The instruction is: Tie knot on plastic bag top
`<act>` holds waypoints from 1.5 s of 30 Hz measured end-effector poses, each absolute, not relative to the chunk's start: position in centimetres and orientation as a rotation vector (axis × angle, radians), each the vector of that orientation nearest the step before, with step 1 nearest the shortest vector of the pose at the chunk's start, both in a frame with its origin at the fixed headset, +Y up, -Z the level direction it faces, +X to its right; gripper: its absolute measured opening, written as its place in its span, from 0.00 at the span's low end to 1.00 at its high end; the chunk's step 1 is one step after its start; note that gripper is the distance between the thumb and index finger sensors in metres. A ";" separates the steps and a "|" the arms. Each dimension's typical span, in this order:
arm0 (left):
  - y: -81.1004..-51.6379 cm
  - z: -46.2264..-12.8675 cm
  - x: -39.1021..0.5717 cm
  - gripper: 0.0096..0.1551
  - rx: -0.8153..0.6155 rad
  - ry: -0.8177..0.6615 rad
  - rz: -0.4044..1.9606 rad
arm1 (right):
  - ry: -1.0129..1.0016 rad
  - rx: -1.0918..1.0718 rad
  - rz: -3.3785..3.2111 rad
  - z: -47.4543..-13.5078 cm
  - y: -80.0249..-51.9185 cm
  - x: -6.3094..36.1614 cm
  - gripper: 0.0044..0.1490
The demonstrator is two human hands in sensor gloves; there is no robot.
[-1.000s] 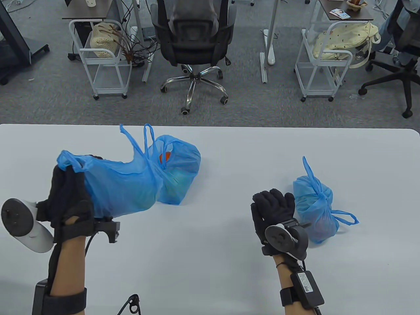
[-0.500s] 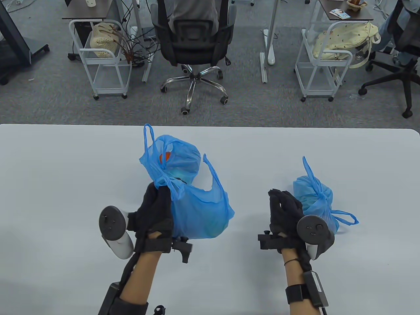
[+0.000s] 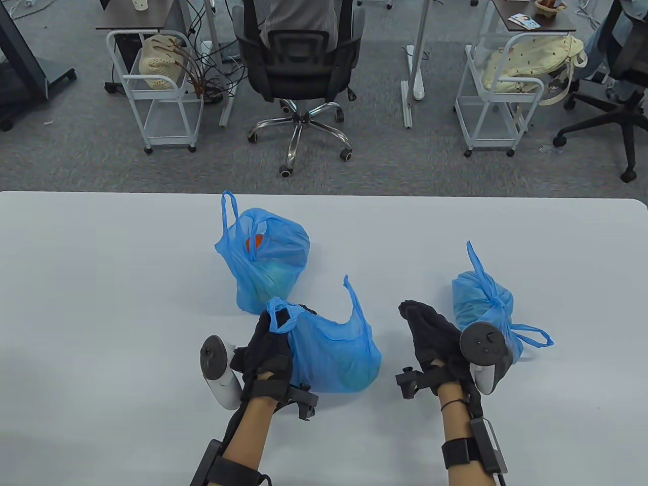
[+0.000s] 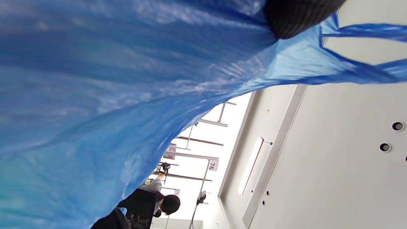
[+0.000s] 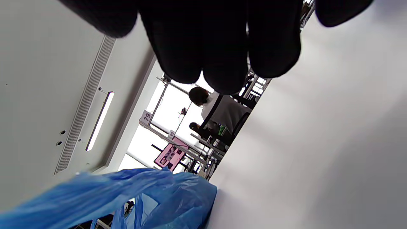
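Observation:
An untied blue plastic bag (image 3: 336, 357) sits on the white table (image 3: 101, 283) near the front middle. My left hand (image 3: 276, 324) grips its left handle (image 3: 280, 315) from the left side. The bag's other handle (image 3: 355, 299) stands up free. In the left wrist view the bag (image 4: 120, 82) fills most of the frame under one gloved fingertip (image 4: 295, 16). My right hand (image 3: 416, 315) is open and empty, fingers together, a little to the right of the bag. Its fingers (image 5: 222, 41) hang over the bag (image 5: 149, 197) in the right wrist view.
A second untied blue bag (image 3: 268, 258) with something orange inside stands just behind the held one. A knotted blue bag (image 3: 481, 304) lies right beside my right hand. An office chair (image 3: 298, 66) and carts stand beyond the table's far edge.
My left hand has carried the bag from the table's left side to the near middle and lowered it to the table. My right hand has turned edge-on and shifted slightly.

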State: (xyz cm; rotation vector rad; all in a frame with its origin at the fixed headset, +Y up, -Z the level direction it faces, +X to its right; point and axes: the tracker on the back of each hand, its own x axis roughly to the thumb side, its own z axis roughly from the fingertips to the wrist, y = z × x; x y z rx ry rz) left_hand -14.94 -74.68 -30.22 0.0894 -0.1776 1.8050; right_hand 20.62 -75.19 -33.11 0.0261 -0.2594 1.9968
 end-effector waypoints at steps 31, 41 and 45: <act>-75.3 -30.4 -15.9 0.22 -0.038 -0.196 1.699 | 0.229 0.332 1.816 -33.0 -74.4 13.5 0.25; -75.3 -30.3 -16.3 0.21 -0.010 -0.153 1.675 | 0.059 0.344 1.635 -32.8 -73.6 13.9 0.31; -74.9 -30.1 -16.4 0.20 0.045 -0.123 1.617 | 0.036 0.405 1.601 -32.5 -73.1 13.4 0.20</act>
